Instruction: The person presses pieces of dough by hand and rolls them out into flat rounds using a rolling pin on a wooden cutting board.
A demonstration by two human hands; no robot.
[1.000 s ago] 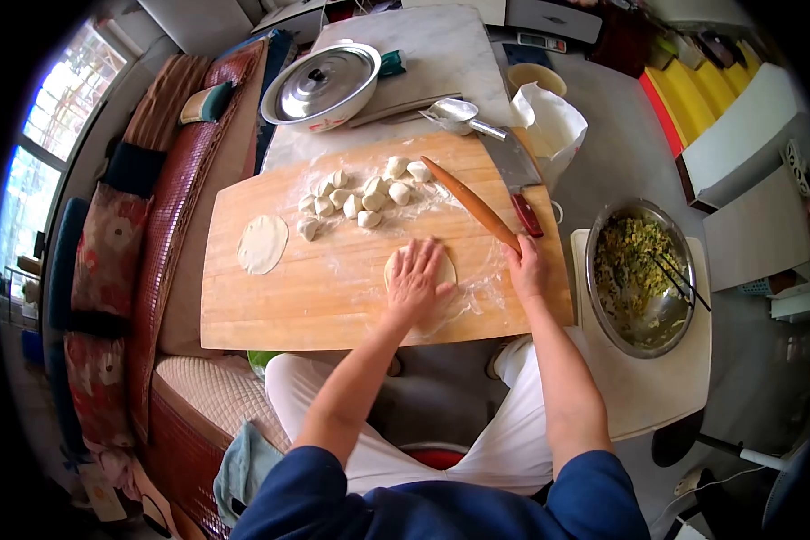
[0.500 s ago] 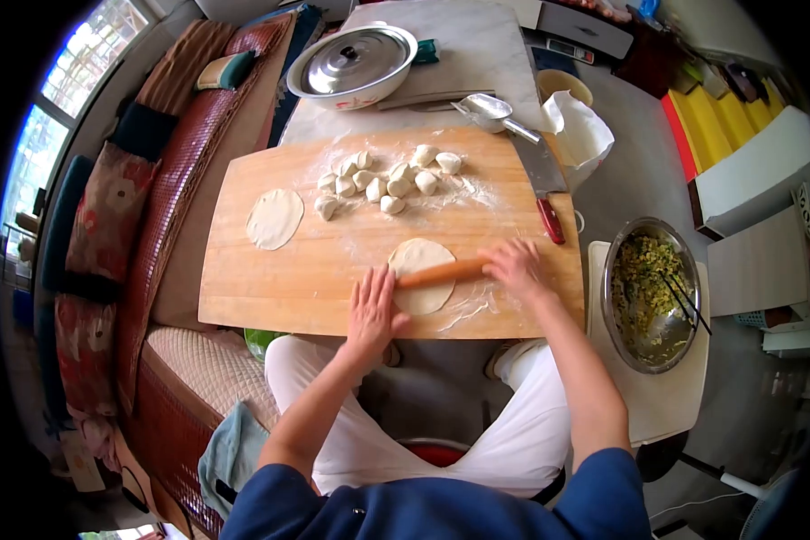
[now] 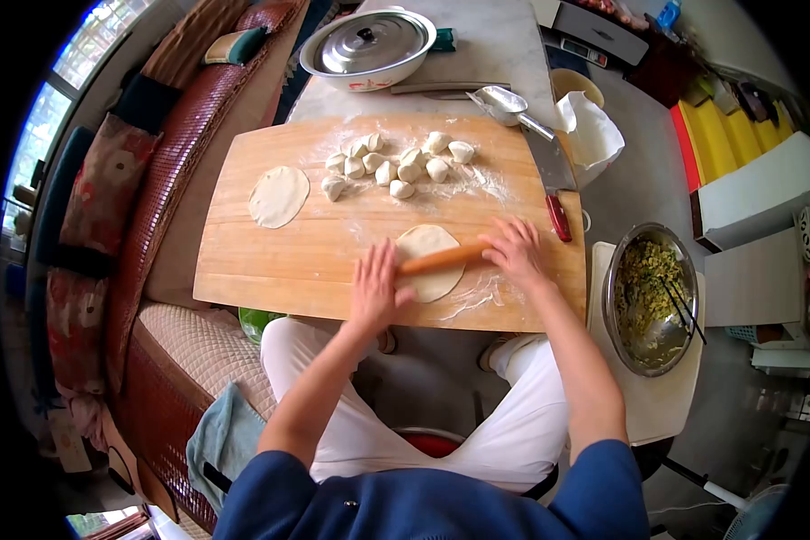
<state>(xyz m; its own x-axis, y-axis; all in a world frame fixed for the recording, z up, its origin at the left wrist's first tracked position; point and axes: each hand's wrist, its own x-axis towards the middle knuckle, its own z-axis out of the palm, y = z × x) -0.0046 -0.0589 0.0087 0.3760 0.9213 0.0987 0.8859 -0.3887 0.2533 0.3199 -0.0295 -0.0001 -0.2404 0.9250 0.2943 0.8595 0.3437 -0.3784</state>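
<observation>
Floured board [image 3: 279, 265], dough lumps [image 3: 385, 173] beyond rolling pin [image 3: 443, 260], knife [image 3: 556, 178] near right hand [image 3: 516, 250]

Brn rolling pin [image 3: 445, 259] lies across flat, rnd, off-wht dough [image 3: 427, 239].

"What's at mid-frame?"
"The pastry board [image 3: 315, 265]. Dough pieces [image 3: 385, 173] lie on its far half, one dough round [image 3: 279, 196] left, a second dough round [image 3: 436, 286] right of centre, under the rolling pin [image 3: 445, 259]."
"Around it?"
"Lidded basin [image 3: 366, 49] behind, top centre; cleaver [image 3: 556, 180] at the board's right edge; mixing bowl [image 3: 652, 354] far right, chopsticks [image 3: 682, 308] in it."
</observation>
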